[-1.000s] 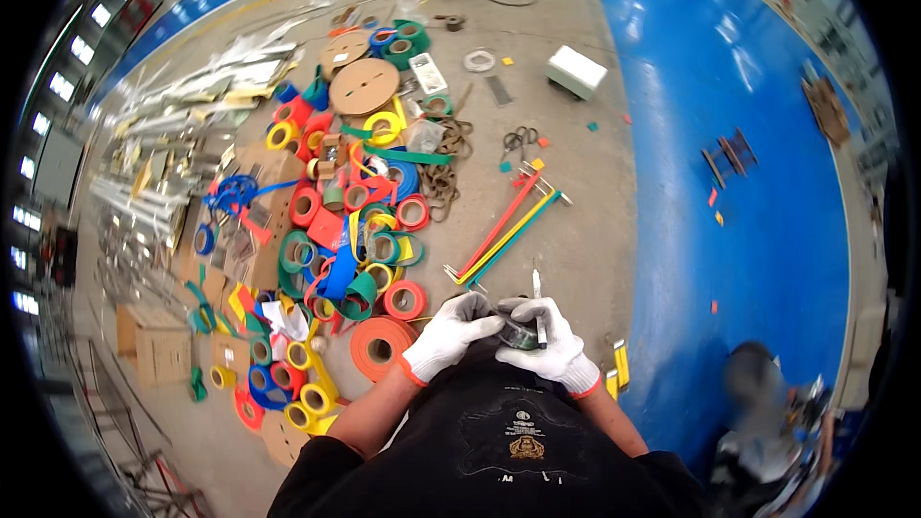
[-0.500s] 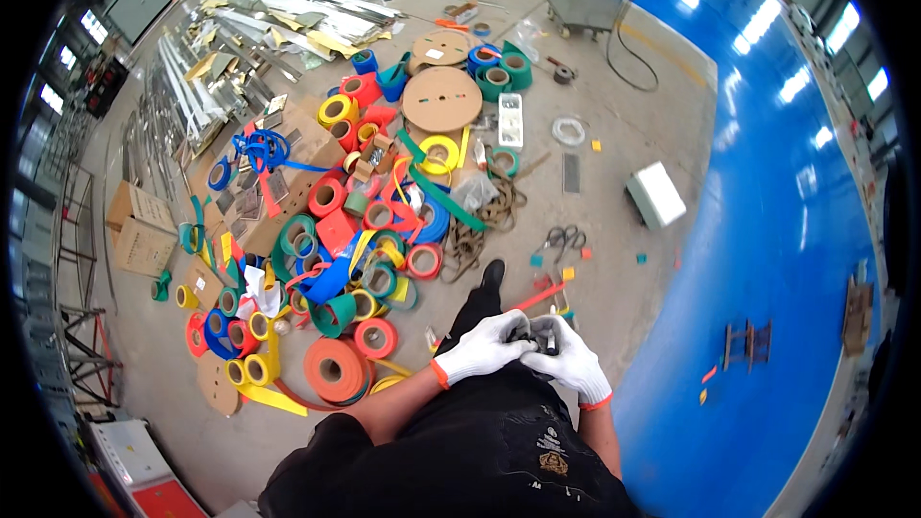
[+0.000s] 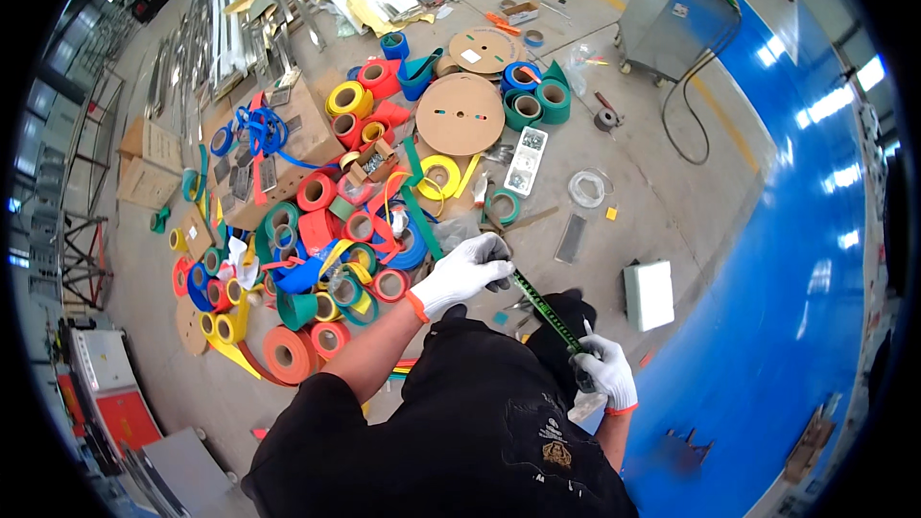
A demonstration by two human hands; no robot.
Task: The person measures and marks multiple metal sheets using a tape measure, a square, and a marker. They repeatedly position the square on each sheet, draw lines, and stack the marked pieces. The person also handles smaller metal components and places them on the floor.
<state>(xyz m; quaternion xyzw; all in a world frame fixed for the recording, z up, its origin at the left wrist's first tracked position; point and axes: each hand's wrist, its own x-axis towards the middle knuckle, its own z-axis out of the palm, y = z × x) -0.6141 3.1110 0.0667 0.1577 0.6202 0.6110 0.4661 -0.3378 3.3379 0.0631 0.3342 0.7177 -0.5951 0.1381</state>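
Note:
A green tape measure blade [image 3: 547, 312] runs slantwise between my two hands, drawn out in front of my dark trousers. In its white glove with dark fingertips, my left hand [image 3: 465, 276] is closed on the blade's far end. My right hand [image 3: 608, 370], gloved the same way, is wrapped round the tape measure's dark case, mostly hidden by the fingers. A thin pale stick-like thing [image 3: 587, 328] pokes up from the right hand; its kind is unclear. Beyond the left hand lie a green strip [image 3: 420, 214] and a clear plastic bag [image 3: 457, 233].
Rolls of coloured sleeving, such as an orange-red roll [image 3: 288, 355], heap up on the left around a cardboard disc [image 3: 460, 115]. A white parts tray [image 3: 526, 163], a grey mesh plate [image 3: 571, 238] and a white box [image 3: 649, 295] lie ahead and right. A metal cabinet [image 3: 672, 14] stands far off.
My hands have moved apart, the left one forward and left, the right one to the right and lower. The green blade now stretches between them. The view has shifted.

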